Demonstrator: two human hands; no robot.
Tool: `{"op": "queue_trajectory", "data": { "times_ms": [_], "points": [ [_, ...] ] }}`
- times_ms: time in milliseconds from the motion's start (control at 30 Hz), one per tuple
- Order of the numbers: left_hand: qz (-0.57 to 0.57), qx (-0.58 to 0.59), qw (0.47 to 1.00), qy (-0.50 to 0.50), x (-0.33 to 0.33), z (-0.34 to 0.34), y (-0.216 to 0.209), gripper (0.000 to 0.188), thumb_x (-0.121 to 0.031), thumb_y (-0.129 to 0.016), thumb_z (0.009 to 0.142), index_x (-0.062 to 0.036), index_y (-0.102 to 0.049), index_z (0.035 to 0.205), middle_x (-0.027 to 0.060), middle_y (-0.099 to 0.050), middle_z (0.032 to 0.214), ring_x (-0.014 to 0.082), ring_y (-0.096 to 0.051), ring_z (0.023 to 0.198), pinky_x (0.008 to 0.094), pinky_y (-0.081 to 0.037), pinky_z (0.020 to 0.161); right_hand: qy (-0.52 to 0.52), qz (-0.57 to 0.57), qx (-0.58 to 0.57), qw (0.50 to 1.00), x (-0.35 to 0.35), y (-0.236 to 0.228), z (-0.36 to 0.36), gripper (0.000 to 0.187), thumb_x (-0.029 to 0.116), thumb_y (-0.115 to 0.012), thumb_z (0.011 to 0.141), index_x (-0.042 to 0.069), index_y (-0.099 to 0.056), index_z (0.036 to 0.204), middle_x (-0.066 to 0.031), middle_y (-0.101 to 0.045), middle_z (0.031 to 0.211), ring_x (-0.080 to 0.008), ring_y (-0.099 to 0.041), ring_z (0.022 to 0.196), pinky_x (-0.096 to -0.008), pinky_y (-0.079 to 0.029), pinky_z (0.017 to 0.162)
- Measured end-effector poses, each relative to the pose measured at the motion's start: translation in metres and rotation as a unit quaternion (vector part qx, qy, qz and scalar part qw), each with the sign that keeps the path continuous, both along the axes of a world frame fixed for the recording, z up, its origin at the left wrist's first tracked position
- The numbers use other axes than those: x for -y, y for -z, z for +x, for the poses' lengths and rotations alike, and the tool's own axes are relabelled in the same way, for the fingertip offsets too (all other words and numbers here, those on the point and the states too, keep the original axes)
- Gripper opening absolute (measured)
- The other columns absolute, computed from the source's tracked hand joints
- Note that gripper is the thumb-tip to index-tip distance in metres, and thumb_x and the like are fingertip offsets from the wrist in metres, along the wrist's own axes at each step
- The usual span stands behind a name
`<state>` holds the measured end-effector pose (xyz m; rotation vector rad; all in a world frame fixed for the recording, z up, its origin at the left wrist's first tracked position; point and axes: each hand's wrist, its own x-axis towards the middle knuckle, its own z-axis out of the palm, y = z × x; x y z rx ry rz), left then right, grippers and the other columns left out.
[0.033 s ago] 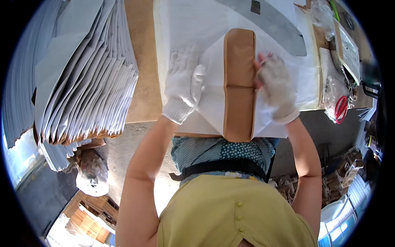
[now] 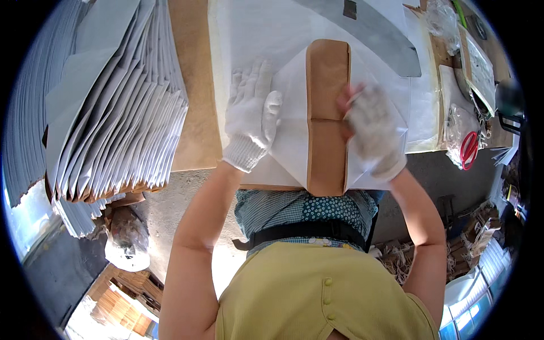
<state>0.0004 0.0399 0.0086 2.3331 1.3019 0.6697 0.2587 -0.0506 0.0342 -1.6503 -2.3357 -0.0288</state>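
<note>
A long brown paper panel [image 2: 327, 85] with rounded corners and a crease across its middle lies over folded white paper [image 2: 292, 127]. It looks like the folded end of a paper bag. My left hand [image 2: 249, 107], in a white knit glove, rests flat on the white paper left of the panel, fingers stretched out and holding nothing. My right hand [image 2: 371, 124], in a worn white glove with bare fingertips showing, is over the panel's right edge near the crease. Motion blurs it, so its finger posture is unclear.
Stacked folded white paper [image 2: 122, 113] with brown edges stands at the left. A curved grey sheet [image 2: 379, 34] lies at the far side. Red-handled scissors [image 2: 469, 150] and clear plastic bags [image 2: 443, 25] are at the right. A filled plastic bag [image 2: 127, 243] sits below the stack.
My right hand has moved a little left, from beside the brown panel's right edge to over it. My left hand stays flat on the paper.
</note>
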Motion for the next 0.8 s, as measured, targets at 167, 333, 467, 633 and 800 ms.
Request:
{"op": "queue_trajectory", "data": {
  "times_ms": [167,333,467,633,800],
  "points": [
    [0.035,-0.119,0.992,-0.015,0.003,0.008,0.003,0.071,-0.05,-0.037,0.106,0.0007,-0.035,0.156,0.0228,-0.039,0.16,0.0384,-0.033,0.151,0.049,-0.019,0.128,-0.319,-0.177,-0.139,0.921,0.042,0.015,-0.026,0.049,0.025,-0.071,0.068,0.009,-0.069,0.114,-0.0083,-0.067,0.12,-0.0298,-0.054,0.132,-0.0502,-0.035,0.123],
    [0.016,-0.181,0.983,0.005,0.007,0.024,0.0,0.076,-0.043,-0.048,0.102,0.0016,-0.027,0.16,0.0251,-0.03,0.164,0.0397,-0.023,0.155,0.0484,-0.012,0.129,-0.366,-0.162,-0.207,0.893,0.031,0.019,-0.03,0.029,0.024,-0.066,0.07,0.01,-0.068,0.096,-0.0052,-0.067,0.109,-0.0263,-0.058,0.122,-0.0422,-0.04,0.119],
    [0.003,-0.158,0.985,0.066,-0.014,0.055,-0.012,0.08,-0.046,-0.051,0.101,0.0006,-0.027,0.16,0.0246,-0.028,0.165,0.0365,-0.024,0.155,0.0447,-0.014,0.129,-0.356,-0.161,-0.181,0.903,0.026,0.021,-0.037,0.023,0.025,-0.066,0.071,0.013,-0.065,0.09,-0.0036,-0.065,0.105,-0.0239,-0.06,0.114,-0.0402,-0.044,0.112],
    [-0.023,-0.088,0.993,0.07,-0.028,0.059,-0.036,0.076,-0.046,-0.052,0.101,0.0033,-0.034,0.156,0.0247,-0.032,0.163,0.0402,-0.024,0.154,0.0457,-0.014,0.129,-0.286,-0.039,-0.16,0.944,-0.013,-0.01,-0.029,0.03,0.024,-0.07,0.072,0.014,-0.071,0.1,-0.0047,-0.066,0.115,-0.0271,-0.059,0.117,-0.0432,-0.043,0.111],
    [0.047,-0.125,0.987,0.085,0.009,0.017,-0.036,0.07,-0.049,-0.048,0.103,-0.0004,-0.041,0.153,0.0214,-0.036,0.163,0.0377,-0.029,0.153,0.0453,-0.022,0.127,0.214,0.101,-0.137,0.962,-0.071,0.009,0.069,0.047,0.023,-0.08,0.079,0.008,-0.069,0.122,-0.0141,-0.064,0.125,-0.0358,-0.056,0.123,-0.0471,-0.042,0.109]
  ]
}}
